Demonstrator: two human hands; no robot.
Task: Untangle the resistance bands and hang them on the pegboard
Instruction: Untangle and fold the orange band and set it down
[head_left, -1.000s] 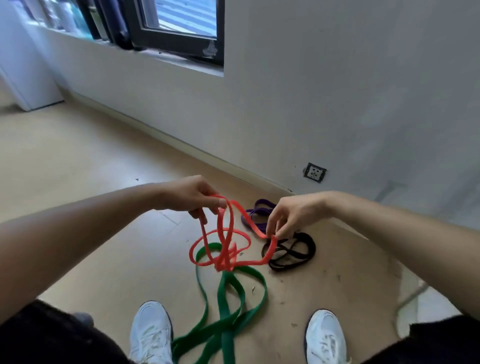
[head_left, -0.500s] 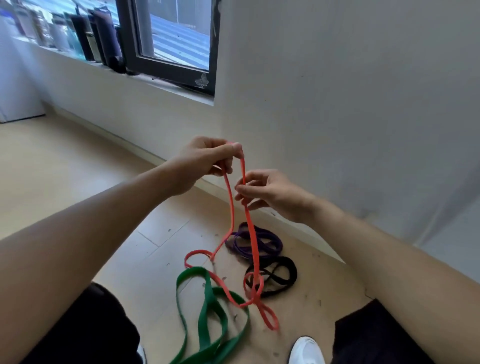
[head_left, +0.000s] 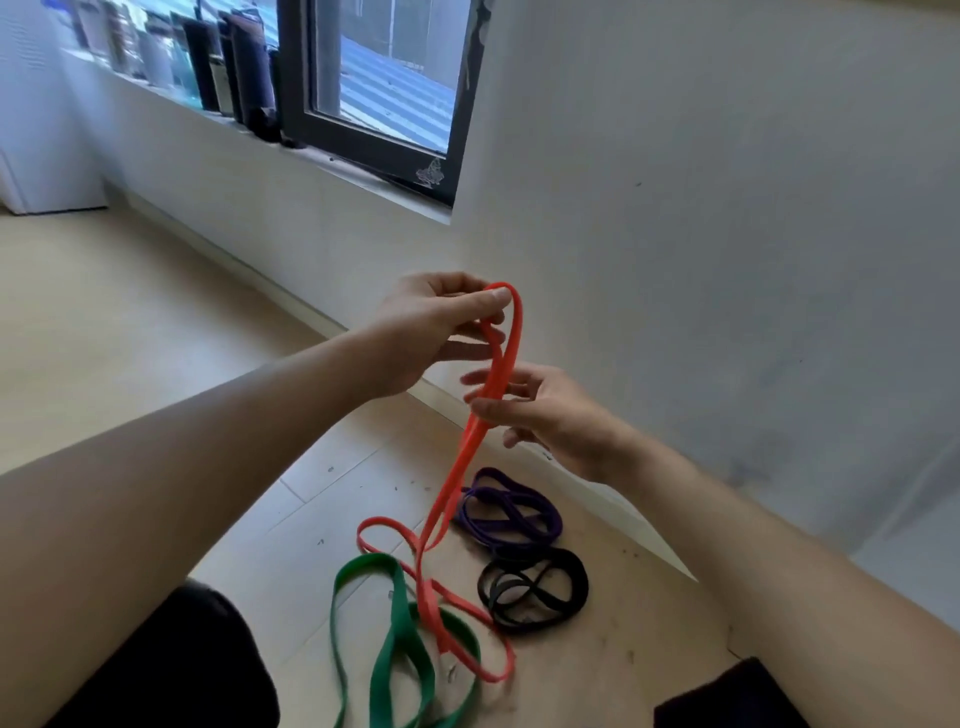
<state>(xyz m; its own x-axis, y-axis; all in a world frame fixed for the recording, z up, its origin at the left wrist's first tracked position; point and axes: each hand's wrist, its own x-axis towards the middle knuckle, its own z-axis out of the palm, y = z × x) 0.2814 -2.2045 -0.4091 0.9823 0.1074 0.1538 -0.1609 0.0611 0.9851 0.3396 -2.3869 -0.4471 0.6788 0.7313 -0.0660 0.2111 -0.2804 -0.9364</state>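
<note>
where the left hand grips the red band, a short stretch of it is hidden under the thumb, and the right hand has blurred fingertips, so whether they pinch the band cannot be told. the green band on the floor runs off the bottom edge of the picture. the dark containers along the windowsill are cut by the top edge and too blurred to name.

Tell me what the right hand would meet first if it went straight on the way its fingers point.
The red resistance band: the right hand points its fingers leftward, and the band's hanging strands cross right at the fingertips. Past it lies the left hand, though depth is unclear.
</note>
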